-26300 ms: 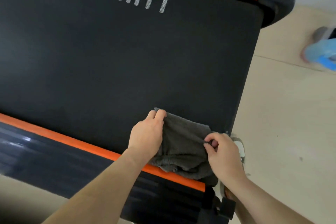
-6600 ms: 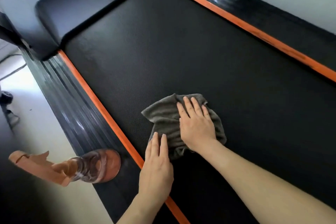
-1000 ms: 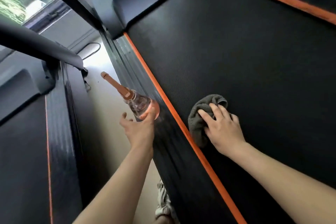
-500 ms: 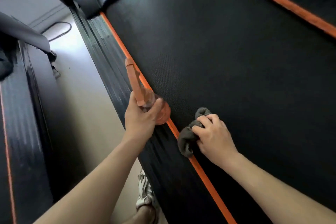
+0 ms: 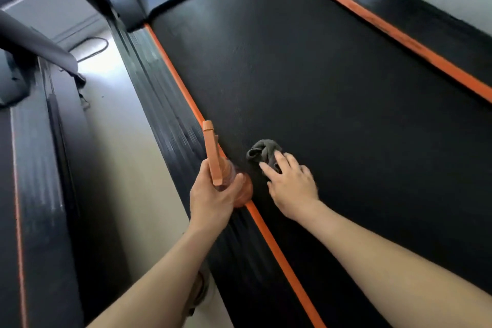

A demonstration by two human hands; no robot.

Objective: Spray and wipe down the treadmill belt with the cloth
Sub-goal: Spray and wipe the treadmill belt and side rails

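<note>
The black treadmill belt [image 5: 332, 93] fills the middle and right of the head view, edged by orange strips. My left hand [image 5: 213, 200] grips an orange spray bottle [image 5: 213, 154] over the belt's left rail, its long orange head pointing up the belt. A bunched grey cloth [image 5: 263, 150] lies on the belt close to the left orange strip. My right hand [image 5: 291, 185] lies on the cloth's near side, fingers spread over it; part of the cloth is hidden under the fingers.
The ribbed black side rail [image 5: 170, 125] runs along the belt's left edge, with pale floor [image 5: 127, 157] beyond it. A second treadmill [image 5: 34, 194] stands at far left. A cable [image 5: 93, 48] lies on the floor at the back. A wall borders the right rail.
My left hand took the spray bottle off the side rail and lifted it beside the belt. My right hand shifted the bunched cloth from the orange strip onto the belt.
</note>
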